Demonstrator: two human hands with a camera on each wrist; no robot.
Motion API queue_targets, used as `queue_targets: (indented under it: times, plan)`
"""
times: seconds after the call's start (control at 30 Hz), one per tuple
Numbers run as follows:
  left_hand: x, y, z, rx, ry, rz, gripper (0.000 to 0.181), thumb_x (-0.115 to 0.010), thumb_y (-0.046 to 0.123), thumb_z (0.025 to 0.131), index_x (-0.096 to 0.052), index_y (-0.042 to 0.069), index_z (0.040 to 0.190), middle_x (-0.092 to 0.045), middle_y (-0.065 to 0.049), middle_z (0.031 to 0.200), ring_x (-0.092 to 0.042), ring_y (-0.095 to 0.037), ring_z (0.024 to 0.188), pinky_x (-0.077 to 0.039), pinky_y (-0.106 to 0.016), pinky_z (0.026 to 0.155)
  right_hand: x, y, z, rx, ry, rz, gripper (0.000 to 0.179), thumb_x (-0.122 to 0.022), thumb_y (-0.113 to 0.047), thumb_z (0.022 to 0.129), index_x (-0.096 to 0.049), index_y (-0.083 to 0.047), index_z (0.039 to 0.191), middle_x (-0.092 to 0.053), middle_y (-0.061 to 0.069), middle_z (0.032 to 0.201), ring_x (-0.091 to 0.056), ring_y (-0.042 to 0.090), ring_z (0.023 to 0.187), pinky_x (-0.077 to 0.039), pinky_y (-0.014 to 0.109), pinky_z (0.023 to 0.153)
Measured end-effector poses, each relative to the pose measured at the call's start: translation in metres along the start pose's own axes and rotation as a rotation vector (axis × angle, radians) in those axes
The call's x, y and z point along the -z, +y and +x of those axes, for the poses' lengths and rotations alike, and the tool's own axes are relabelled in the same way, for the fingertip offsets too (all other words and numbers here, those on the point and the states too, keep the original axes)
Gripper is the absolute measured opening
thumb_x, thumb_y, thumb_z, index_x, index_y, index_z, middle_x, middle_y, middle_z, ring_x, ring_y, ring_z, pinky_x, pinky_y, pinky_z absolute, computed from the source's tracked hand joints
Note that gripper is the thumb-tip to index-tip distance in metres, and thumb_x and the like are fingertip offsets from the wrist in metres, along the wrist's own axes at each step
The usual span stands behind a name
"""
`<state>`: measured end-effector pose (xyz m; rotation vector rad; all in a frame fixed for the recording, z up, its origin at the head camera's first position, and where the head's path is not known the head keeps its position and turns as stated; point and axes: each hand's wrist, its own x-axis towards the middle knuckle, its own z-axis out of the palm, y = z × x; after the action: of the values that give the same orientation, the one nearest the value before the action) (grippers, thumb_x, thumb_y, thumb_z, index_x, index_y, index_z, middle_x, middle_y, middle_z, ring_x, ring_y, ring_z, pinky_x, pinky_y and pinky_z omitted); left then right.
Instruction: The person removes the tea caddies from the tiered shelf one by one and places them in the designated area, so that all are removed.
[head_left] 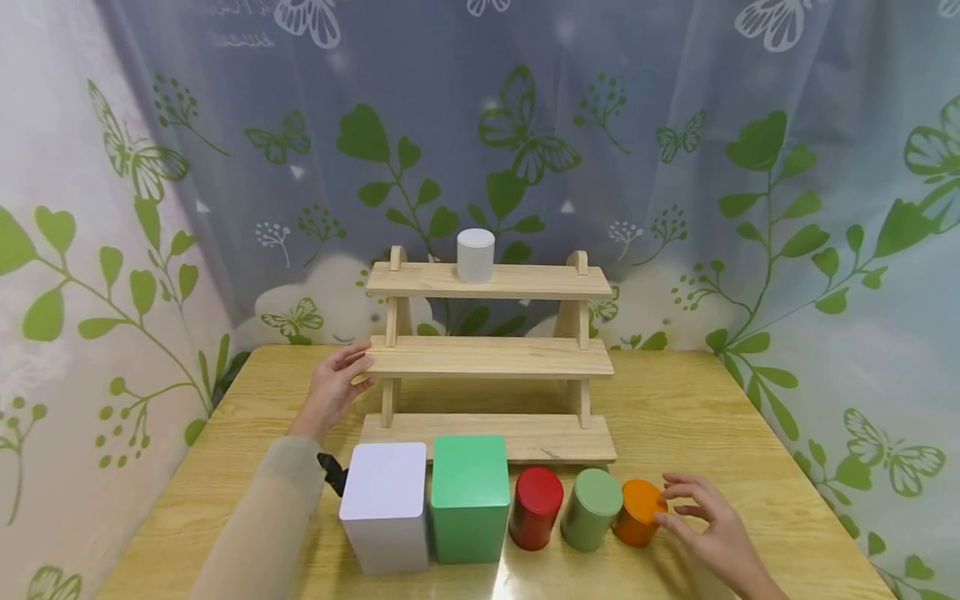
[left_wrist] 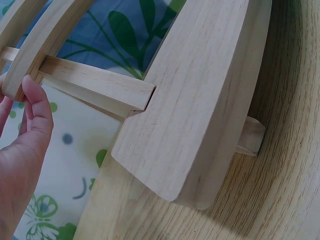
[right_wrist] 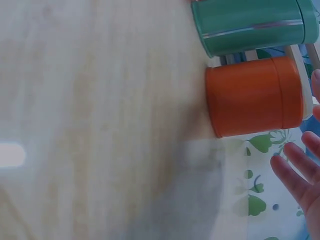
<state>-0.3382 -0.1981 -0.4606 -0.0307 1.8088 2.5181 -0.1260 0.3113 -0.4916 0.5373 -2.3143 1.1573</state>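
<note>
A three-tier wooden display shelf [head_left: 491, 357] stands on the table. My left hand [head_left: 335, 387] pinches the left end of its middle tier; in the left wrist view the thumb [left_wrist: 37, 102] is against that board's end. At the right, my right hand [head_left: 711, 527] is beside an orange canister [head_left: 639, 512], fingers spread around its lid side. The right wrist view shows the orange canister [right_wrist: 255, 97] upright and the fingers [right_wrist: 290, 175] apart from it; whether any fingertip touches the lid is hard to tell. A small white canister [head_left: 476, 257] sits on the top tier.
In a row before the shelf stand a white box [head_left: 386, 508], a green box [head_left: 470, 500], a red canister [head_left: 536, 508] and a light green canister [head_left: 592, 510], left of the orange one. A patterned curtain [head_left: 480, 150] hangs behind the wooden table [head_left: 697, 417].
</note>
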Motion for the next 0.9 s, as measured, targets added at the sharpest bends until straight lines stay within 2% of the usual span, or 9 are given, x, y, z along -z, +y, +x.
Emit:
queue_targets:
  times: [0.2, 0.4, 0.47, 0.6, 0.9]
  plan:
    - [0.0, 0.0, -0.002, 0.0, -0.001, 0.006, 0.052, -0.066, 0.011, 0.087, -0.045, -0.001, 0.133, -0.05, -0.005, 0.111, -0.055, -0.013, 0.088, -0.051, -0.027, 0.071, 0.003, -0.023, 0.013, 0.009, 0.013, -0.002, 0.034, -0.073, 0.019, 0.064, -0.061, 0.001, 0.091, -0.059, 0.009, 0.105, -0.055, 0.004, 0.097, -0.05, 0.015, 0.07]
    - [0.0, 0.002, -0.001, 0.005, 0.002, 0.014, 0.051, -0.066, 0.012, 0.087, -0.046, 0.001, 0.133, -0.05, -0.005, 0.112, -0.054, -0.013, 0.088, -0.052, -0.026, 0.07, 0.006, -0.025, 0.022, 0.031, 0.019, -0.027, 0.038, -0.073, 0.02, 0.063, -0.061, -0.001, 0.092, -0.06, 0.017, 0.103, -0.056, 0.003, 0.097, -0.049, 0.014, 0.071]
    - [0.001, 0.002, -0.001, 0.006, 0.004, 0.012, 0.05, -0.066, 0.012, 0.087, -0.047, 0.001, 0.132, -0.05, -0.005, 0.111, -0.054, -0.013, 0.087, -0.052, -0.026, 0.07, 0.008, -0.028, 0.026, 0.039, 0.018, -0.049, 0.038, -0.074, 0.02, 0.063, -0.061, -0.002, 0.091, -0.061, 0.015, 0.104, -0.056, 0.003, 0.096, -0.049, 0.014, 0.072]
    - [0.001, 0.001, 0.0, 0.002, 0.011, 0.016, 0.048, -0.066, 0.013, 0.087, -0.049, 0.002, 0.131, -0.05, -0.005, 0.111, -0.055, -0.013, 0.087, -0.052, -0.026, 0.069, 0.012, -0.03, 0.033, 0.058, 0.009, -0.084, 0.038, -0.074, 0.02, 0.063, -0.06, -0.002, 0.091, -0.06, 0.019, 0.104, -0.056, 0.002, 0.097, -0.048, 0.013, 0.073]
    - [0.001, 0.0, 0.0, -0.008, 0.012, 0.036, 0.048, -0.065, 0.012, 0.088, -0.048, 0.002, 0.131, -0.05, -0.005, 0.11, -0.054, -0.012, 0.087, -0.052, -0.026, 0.07, 0.013, -0.036, 0.046, 0.073, 0.003, -0.106, 0.036, -0.073, 0.019, 0.066, -0.061, -0.001, 0.094, -0.06, 0.021, 0.105, -0.055, 0.003, 0.099, -0.047, 0.011, 0.076]
